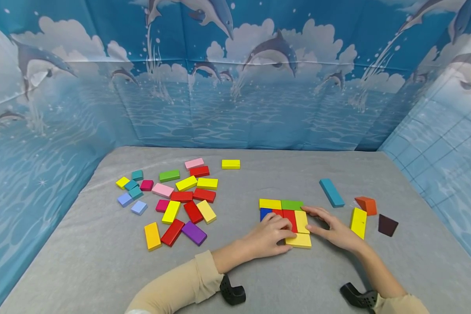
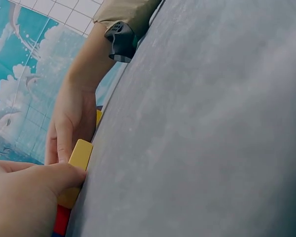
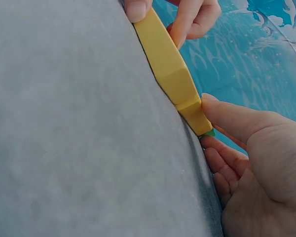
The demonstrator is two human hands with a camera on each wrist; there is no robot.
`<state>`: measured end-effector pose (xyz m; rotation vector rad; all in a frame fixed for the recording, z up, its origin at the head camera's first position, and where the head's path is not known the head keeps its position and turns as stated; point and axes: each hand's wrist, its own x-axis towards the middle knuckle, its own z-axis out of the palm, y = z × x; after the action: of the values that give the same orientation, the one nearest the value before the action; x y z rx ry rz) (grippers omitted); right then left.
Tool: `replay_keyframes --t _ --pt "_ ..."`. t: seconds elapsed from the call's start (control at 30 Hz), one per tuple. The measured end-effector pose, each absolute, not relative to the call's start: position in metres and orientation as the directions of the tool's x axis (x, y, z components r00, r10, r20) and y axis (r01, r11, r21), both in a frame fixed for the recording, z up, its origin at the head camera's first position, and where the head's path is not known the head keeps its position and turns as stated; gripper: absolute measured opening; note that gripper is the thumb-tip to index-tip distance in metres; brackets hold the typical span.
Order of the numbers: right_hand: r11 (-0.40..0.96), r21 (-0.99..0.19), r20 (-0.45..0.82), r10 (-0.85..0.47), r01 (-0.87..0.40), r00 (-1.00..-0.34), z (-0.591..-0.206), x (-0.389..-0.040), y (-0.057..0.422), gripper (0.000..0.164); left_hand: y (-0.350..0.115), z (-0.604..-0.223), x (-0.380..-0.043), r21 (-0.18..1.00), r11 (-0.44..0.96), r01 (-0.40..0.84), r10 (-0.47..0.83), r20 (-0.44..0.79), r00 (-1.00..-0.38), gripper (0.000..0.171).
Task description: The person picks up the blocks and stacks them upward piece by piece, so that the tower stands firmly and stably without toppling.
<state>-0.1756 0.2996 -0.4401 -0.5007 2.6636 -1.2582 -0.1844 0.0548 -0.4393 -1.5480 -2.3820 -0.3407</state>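
Observation:
Wooden blocks lie fitted side by side on the grey cloth in the head view: a yellow block (image 1: pixel 269 203) and a green block (image 1: pixel 292 205) at the back, then a blue block (image 1: pixel 264 212), a red block (image 1: pixel 290 216) and an upright-lying pale yellow block (image 1: pixel 302 222). My left hand (image 1: pixel 267 235) pinches the front pale yellow block (image 1: pixel 303 241) by its left end, partly covering the group. Along the right side, my right hand (image 1: pixel 335 231) has extended fingers, its fingertip at the green block's corner and its thumb (image 3: pixel 222 111) against the pale yellow block's edge.
Left of the group, many loose blocks are spread, among them a purple block (image 1: pixel 194 233) and an orange-yellow block (image 1: pixel 152 236). To the right lie a blue block (image 1: pixel 331 192), a yellow block (image 1: pixel 359 222), an orange piece (image 1: pixel 366 205) and a dark piece (image 1: pixel 387 225).

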Motion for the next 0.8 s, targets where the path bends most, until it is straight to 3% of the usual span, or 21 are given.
replay_keyframes --t 0.8 --pt "0.601 -0.764 -0.010 -0.375 -0.235 -0.927 -0.4402 -0.1763 0.2994 0.069 0.0546 -0.4438 -0.1892 0.243 0.350 0.905 0.824 0.379 -0.420 0.032"
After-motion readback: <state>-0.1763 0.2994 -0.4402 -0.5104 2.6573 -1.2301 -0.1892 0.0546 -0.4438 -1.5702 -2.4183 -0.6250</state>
